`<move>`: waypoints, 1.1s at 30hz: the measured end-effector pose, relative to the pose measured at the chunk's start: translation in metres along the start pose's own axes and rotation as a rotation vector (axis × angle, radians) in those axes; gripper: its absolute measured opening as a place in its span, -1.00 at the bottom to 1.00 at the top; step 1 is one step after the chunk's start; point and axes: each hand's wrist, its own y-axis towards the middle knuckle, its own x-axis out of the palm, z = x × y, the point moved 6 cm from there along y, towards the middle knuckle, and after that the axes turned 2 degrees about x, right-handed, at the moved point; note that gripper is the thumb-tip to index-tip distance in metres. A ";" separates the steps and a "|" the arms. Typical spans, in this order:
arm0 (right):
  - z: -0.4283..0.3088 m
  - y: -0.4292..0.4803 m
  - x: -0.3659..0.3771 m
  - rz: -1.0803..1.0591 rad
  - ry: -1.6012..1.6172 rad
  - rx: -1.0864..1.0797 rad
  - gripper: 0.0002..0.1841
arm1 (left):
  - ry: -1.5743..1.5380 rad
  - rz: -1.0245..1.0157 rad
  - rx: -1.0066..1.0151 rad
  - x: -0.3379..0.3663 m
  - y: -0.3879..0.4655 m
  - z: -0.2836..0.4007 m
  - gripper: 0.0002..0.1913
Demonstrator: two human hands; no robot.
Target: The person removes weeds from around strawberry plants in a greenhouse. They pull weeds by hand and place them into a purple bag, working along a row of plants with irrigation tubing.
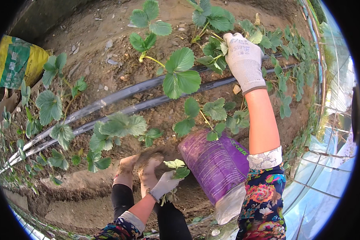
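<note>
My left hand [167, 183], in a pale knit glove, is shut on a bunch of picked strawberry leaves [181, 172] low in front of my legs. Some of the leaves stick out above the fist, and stems and wilted bits hang below it. My right hand [244, 57], gloved alike, reaches far forward into a strawberry plant [213, 54] on the soil bed. Its fingers close around leaf growth at the plant's right side; the fingertips are partly hidden. A purple plastic bag [214, 162] bearing print leans beside my right forearm, with its pale end towards me.
Two black drip hoses [150, 103] run along the bed between strawberry plants [180, 72]. My bare, muddy feet [150, 168] are at the bed's near side. At left are a yellow and green bag [15, 64] and another person's foot [7, 103]. Plastic greenhouse sheeting [324, 168] stands at right.
</note>
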 end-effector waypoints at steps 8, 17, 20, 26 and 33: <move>0.061 -0.020 -0.045 0.111 0.052 0.379 -0.68 | -0.009 0.029 0.071 -0.004 0.012 -0.021 -0.77; -0.051 -0.009 0.014 -0.390 0.327 0.055 -0.58 | 0.016 -0.001 0.003 -0.006 0.008 -0.012 -0.70; -0.051 -0.009 0.023 -0.371 0.319 0.069 -0.63 | 0.028 -0.008 -0.015 -0.005 0.004 -0.009 -0.70; -0.047 -0.059 0.007 -0.281 0.259 -0.026 -0.80 | 0.007 -0.004 0.115 -0.005 0.005 -0.002 -0.81; 0.060 -0.102 -0.046 0.292 0.791 0.322 -0.64 | -0.039 -0.029 0.045 -0.010 0.001 -0.002 -0.68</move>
